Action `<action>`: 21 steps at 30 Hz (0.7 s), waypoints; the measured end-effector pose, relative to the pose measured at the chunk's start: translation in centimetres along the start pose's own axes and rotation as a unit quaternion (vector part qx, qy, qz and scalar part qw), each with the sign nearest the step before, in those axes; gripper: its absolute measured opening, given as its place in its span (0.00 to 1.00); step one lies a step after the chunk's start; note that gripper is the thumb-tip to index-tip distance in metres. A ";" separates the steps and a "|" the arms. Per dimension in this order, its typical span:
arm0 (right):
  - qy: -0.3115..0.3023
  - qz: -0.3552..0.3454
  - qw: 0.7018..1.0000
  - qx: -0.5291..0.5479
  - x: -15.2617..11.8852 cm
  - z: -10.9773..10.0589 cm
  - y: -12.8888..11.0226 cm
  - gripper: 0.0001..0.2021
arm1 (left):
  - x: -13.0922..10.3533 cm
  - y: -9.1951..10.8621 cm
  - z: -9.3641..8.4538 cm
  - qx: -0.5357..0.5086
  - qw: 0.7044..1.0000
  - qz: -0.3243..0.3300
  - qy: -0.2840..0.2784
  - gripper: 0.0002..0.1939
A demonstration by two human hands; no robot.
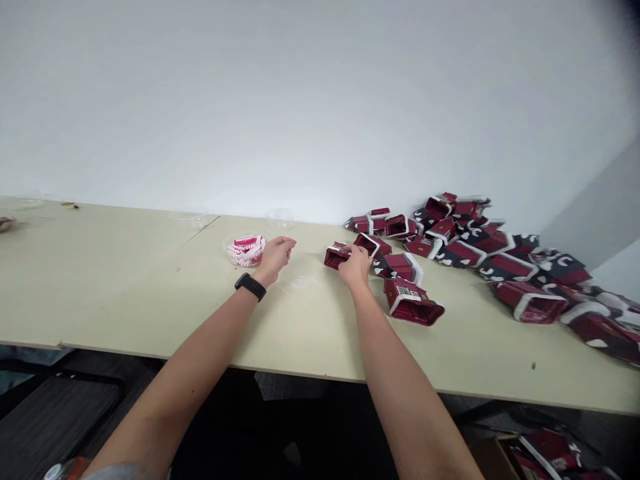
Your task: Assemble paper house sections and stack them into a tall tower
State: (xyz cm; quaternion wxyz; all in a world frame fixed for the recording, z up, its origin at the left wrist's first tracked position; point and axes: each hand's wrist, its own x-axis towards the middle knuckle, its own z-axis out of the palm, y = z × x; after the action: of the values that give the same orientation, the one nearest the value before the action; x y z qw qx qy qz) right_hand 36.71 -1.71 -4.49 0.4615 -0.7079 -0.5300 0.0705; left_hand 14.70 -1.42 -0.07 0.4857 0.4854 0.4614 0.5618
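My left hand (275,259), with a black watch on the wrist, hovers over the table beside a clear bowl of pink-and-white pieces (247,251). Its fingers are pressed together, and anything between them is too small to make out. My right hand (356,265) has its fingers on a small dark red house (336,255) with white trim, lying on its side with its open base toward me. Close by on the right lie more such houses, one just behind the hand (374,245) and one nearer the front (411,302).
A large heap of dark red houses (507,265) spreads along the table's right side. Faint clear bowls (280,217) stand near the wall. At the far left edge is part of another person's hand (7,224). A box with houses (550,453) sits below the table.
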 end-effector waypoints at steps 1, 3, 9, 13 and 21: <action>0.001 0.004 1.000 -0.001 0.0 -0.1 0.0 0.29 | 0.0 0.0 0.0 0.001 1.000 0.001 -0.001 0.04; 0.004 0.009 1.000 -0.002 0.0 -0.3 -0.1 0.30 | 0.0 -0.1 0.0 0.003 1.000 0.002 -0.003 0.04; 0.010 0.019 1.000 0.007 0.1 -0.5 -0.1 0.30 | 0.0 -0.1 0.0 0.011 1.000 0.004 -0.005 0.04; 0.016 0.024 0.999 0.021 0.1 -0.4 0.0 0.30 | -0.2 0.1 0.0 0.015 1.000 0.004 -0.008 0.04; 0.067 0.026 0.993 0.098 0.4 -0.6 -0.8 0.27 | -0.2 -0.3 0.0 0.057 0.998 0.019 -0.030 0.04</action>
State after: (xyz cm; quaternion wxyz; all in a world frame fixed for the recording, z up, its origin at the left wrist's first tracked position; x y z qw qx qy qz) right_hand 36.68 -1.72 -3.44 0.5609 -0.6760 -0.4701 0.0867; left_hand 14.77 -1.55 -0.34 0.4600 0.5375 0.4688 0.5289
